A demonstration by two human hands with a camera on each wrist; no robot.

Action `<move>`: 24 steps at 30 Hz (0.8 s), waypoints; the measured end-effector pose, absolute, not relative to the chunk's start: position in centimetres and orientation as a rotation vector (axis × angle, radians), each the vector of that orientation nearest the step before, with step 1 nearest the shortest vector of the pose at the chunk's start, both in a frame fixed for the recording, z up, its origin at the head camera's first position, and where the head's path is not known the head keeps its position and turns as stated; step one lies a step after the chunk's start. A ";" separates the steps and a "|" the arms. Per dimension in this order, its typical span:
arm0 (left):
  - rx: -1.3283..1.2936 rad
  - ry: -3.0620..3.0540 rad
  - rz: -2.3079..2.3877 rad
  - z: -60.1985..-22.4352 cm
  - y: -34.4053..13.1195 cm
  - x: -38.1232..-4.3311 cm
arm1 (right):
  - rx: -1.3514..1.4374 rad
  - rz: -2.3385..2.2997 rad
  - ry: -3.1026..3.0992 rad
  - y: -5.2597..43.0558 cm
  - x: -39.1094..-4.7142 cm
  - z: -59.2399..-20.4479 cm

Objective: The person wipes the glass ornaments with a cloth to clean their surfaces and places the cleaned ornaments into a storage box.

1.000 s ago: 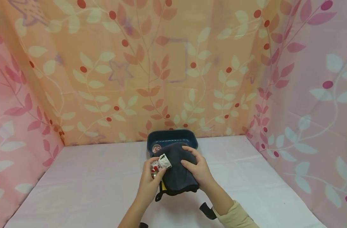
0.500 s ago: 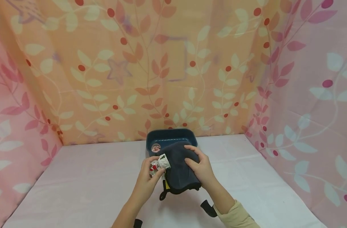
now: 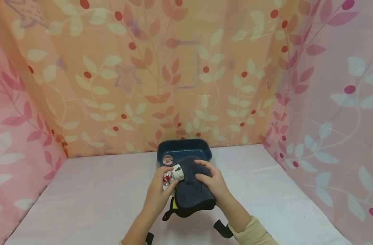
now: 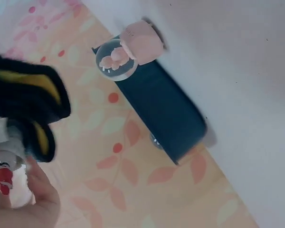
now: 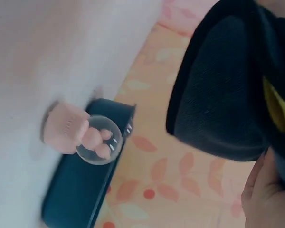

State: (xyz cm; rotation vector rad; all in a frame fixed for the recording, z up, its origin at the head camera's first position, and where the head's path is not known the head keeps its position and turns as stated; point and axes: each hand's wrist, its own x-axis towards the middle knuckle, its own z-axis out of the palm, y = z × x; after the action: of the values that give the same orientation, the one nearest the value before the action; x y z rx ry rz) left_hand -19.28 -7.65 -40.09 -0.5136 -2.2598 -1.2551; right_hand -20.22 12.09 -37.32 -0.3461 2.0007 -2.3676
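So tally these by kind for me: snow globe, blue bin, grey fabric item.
Blue bin: 1
Grey fabric item: 1
Snow globes: 3 (white-based globe in the left hand, small globe inside the bin, pink-based globe outside it)
Total: 5

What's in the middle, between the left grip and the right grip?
In the head view, the snow globe pinched in the left grip comes first, then the dark cloth held by the right grip.
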 end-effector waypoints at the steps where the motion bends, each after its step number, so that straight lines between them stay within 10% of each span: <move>1: -0.507 -2.241 -1.294 -40.0 -7.7 -19.3 | -0.329 -2.400 1.980 12.3 -20.3 -37.1; 24: -0.263 -2.169 -2.129 -39.3 -7.8 -18.8 | -0.428 -2.394 2.058 10.2 -19.0 -38.4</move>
State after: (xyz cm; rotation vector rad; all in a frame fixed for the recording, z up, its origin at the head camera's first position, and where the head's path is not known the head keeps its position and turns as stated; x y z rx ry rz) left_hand -18.77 -7.82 -39.30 -0.2626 -2.1692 -2.1291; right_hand -19.01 10.21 -38.41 -0.4279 2.0580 -2.3940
